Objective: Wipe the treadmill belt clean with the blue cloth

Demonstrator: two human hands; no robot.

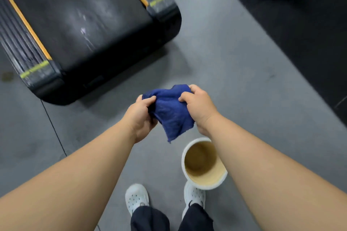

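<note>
A crumpled blue cloth (pixel 170 110) hangs in the air between both hands, above the grey floor. My left hand (pixel 141 116) grips its left edge with curled fingers. My right hand (pixel 199 107) grips its upper right corner. The black treadmill belt (pixel 80 15) lies ahead at the upper left, its rear end near me, with pale smears and streaks on its surface. The cloth is a short way in front of the treadmill's rear end and does not touch it.
A white bucket (pixel 221 182) with a tan inside stands on the floor under my right forearm, by my right foot. Orange-edged side rails (pixel 28 24) flank the belt. A dark mat (pixel 309 33) and equipment base fill the upper right. Grey floor (pixel 234 62) lies between.
</note>
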